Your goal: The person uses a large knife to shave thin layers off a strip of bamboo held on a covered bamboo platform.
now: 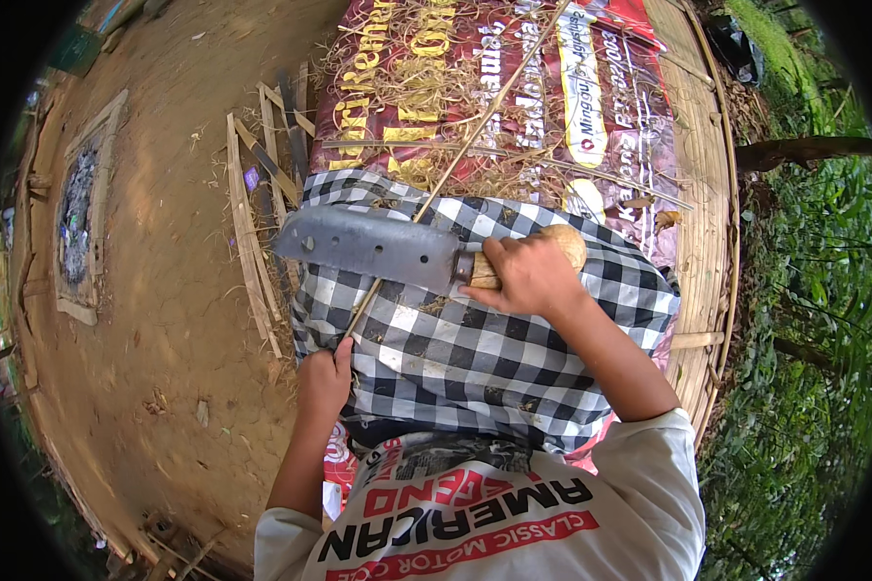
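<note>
My right hand [528, 276] is wrapped round the wooden handle of a broad cleaver [373, 249]. Its wide grey blade, pierced by a few small holes, points left across my lap. Under the blade runs a long thin bamboo strip [463, 155], slanting from my lap up to the far right. My left hand [326, 373] grips the near end of this strip. A black-and-white checked cloth [475, 349] covers my lap beneath both hands. Whether the blade's edge touches the strip cannot be told, since the blade hides that part.
A dark red printed banner [455, 58] strewn with curly shavings lies ahead on a bamboo platform [702, 194]. Split wood pieces [252, 232] lie left of my lap on the dirt floor [165, 290]. A wood-framed ash pit [82, 213] is farther left; green plants [804, 416] grow on the right.
</note>
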